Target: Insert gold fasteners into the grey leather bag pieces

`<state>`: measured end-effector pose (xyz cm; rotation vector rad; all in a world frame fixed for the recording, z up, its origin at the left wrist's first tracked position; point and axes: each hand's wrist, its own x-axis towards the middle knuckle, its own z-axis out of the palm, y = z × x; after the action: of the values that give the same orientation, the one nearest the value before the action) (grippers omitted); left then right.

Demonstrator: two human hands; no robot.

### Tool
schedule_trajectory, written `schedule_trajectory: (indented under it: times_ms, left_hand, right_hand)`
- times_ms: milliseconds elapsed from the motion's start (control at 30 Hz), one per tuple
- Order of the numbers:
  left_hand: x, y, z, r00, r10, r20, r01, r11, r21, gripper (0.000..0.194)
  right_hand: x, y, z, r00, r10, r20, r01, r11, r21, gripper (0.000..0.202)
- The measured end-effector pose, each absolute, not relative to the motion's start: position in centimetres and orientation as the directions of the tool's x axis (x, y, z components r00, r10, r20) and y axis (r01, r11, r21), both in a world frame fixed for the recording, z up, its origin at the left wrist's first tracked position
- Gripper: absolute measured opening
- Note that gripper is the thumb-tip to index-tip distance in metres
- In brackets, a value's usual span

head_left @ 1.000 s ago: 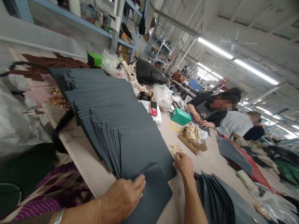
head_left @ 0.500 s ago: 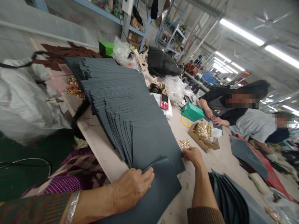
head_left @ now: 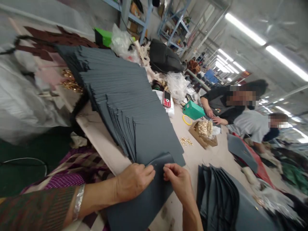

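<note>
My left hand [head_left: 133, 180] lies flat on a dark grey leather piece [head_left: 144, 199] at the near table edge, fingers on its top edge. My right hand [head_left: 176, 181] is over the same piece, fingertips pinched together at its upper edge; whatever small thing they hold is hidden. Behind the piece, a long fanned stack of dark grey leather pieces [head_left: 125, 99] runs away to the left. A few small gold metal fittings [head_left: 186, 141] lie loose on the table beyond my right hand. A second fanned pile of grey pieces [head_left: 223, 199] lies to the right.
A cardboard box of gold fittings [head_left: 204, 131], a green box [head_left: 192, 111], a yellow ring [head_left: 185, 120] and a red phone [head_left: 166, 98] sit mid-table. Two other people [head_left: 231, 106] work across the table. Plastic bags, a black bag [head_left: 165, 59] and shelves stand at the back.
My right hand has pulled back from the loose gold fittings to the top edge of the grey piece, beside my left hand. The left hand has stayed on the piece.
</note>
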<state>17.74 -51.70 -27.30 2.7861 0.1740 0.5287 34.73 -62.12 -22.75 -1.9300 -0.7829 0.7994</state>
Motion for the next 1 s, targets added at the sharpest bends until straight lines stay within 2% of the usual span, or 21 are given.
schedule_trajectory:
  times_ms: [133,367,533,767,900,1000]
  left_hand:
    - [17.7,-51.6,-27.0,0.936,0.167,0.309,0.097,-0.969,0.228,0.012]
    - [17.6,-51.7,-27.1,0.922,0.168,0.348,0.089,-0.969,0.232,0.008]
    - [17.6,-51.6,-27.0,0.924,0.162,0.346,0.076,-0.966,0.247,0.008]
    - [17.5,-51.6,-27.0,0.934,0.165,0.317,0.074,-0.957,0.28,0.01]
    - [17.5,-51.7,-27.1,0.934,0.18,0.308,0.082,-0.948,0.307,0.011]
    - [17.5,-51.6,-27.0,0.936,0.175,0.307,0.074,-0.946,0.314,0.01]
  right_hand:
    - [33.5,-61.2,-24.3,0.521,0.808,-0.275,0.251,-0.453,-0.856,0.028]
    - [33.6,-59.9,-23.9,0.446,0.846,-0.292,0.414,-0.484,-0.771,0.024]
    - [33.6,-59.2,-23.9,0.463,0.808,-0.366,0.34,-0.543,-0.768,0.025]
    - [33.8,-57.6,-23.4,0.521,0.678,-0.519,0.198,-0.688,-0.698,0.022]
    - [34.3,-56.8,-23.2,0.499,0.622,-0.603,0.2,-0.76,-0.618,0.017]
    - [34.5,-56.4,-23.1,0.493,0.6,-0.63,0.271,-0.794,-0.544,0.013]
